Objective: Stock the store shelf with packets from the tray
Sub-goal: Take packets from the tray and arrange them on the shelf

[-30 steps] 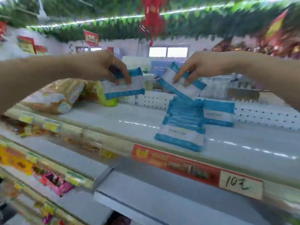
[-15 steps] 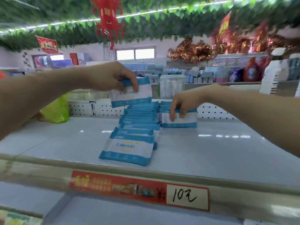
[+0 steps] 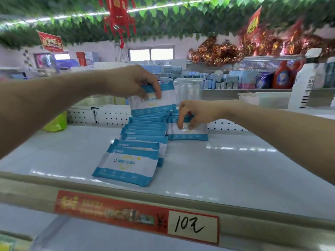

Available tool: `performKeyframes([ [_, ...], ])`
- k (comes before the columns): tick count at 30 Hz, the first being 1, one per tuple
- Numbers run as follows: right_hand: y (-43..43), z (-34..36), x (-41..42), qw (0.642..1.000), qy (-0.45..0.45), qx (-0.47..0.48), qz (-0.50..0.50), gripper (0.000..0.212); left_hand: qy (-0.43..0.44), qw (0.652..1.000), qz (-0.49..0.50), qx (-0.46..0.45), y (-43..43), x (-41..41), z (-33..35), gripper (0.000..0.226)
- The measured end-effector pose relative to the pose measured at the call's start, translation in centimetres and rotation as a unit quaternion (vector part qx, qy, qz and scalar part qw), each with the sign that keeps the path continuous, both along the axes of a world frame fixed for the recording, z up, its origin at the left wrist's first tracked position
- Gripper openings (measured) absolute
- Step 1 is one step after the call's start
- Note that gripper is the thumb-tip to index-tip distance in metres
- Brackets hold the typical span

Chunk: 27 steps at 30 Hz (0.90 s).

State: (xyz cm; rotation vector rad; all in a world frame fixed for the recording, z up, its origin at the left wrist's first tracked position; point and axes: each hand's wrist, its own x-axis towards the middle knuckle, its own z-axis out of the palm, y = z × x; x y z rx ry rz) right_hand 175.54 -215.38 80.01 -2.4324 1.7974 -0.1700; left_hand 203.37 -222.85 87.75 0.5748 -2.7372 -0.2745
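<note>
Your left hand (image 3: pixel 137 84) grips a flat, soft plastic packet, white in the middle with a blue band along its top and bottom edges (image 3: pixel 154 104). The fingers curl over the upper blue band. This raised packet hangs upright in the air, clear of the shelf, above the far end of a row of matching blue-and-white packets (image 3: pixel 145 134).

The row runs from the shelf's front towards the white perforated metal back panel (image 3: pixel 112 116). Its packets lean on one another like tiles, so mostly their blue top bands show. The front packet (image 3: pixel 126 165) shows its whole face: a smooth, slightly puffed film with blue lettering and a faint yellow shield outline on the white part.

Your right hand (image 3: pixel 192 115) reaches down beside the row's far end. Its curled fingertips pinch the top of a second, standing packet (image 3: pixel 188 132) of the same kind. That one sits upright on the shelf just right of the row, facing you, with its lower blue band on the shelf surface.

The shelf (image 3: pixel 235 169) is a glossy white board that carries streaks of reflected light. A dull metal strip edges its front and bears a red paper price label with a white handwritten box (image 3: pixel 137 212). A crinkled yellow-green plastic bag (image 3: pixel 54 124) lies at the shelf's far left.
</note>
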Motion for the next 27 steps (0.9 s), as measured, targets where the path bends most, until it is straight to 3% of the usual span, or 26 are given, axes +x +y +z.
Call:
performKeyframes([
  [11, 3.3, 2.7, -4.9, 0.993, -0.064, -0.064, -0.081, 0.033, -0.019, 0.997, -0.068, 0.04, 1.4, -6.1, -2.0, 0.036],
  [27, 9.0, 1.6, -11.4, 0.979, -0.01, -0.086, -0.183, 0.027, -0.105, 0.985, -0.111, 0.076, -0.9, -12.1, -8.2, 0.034],
])
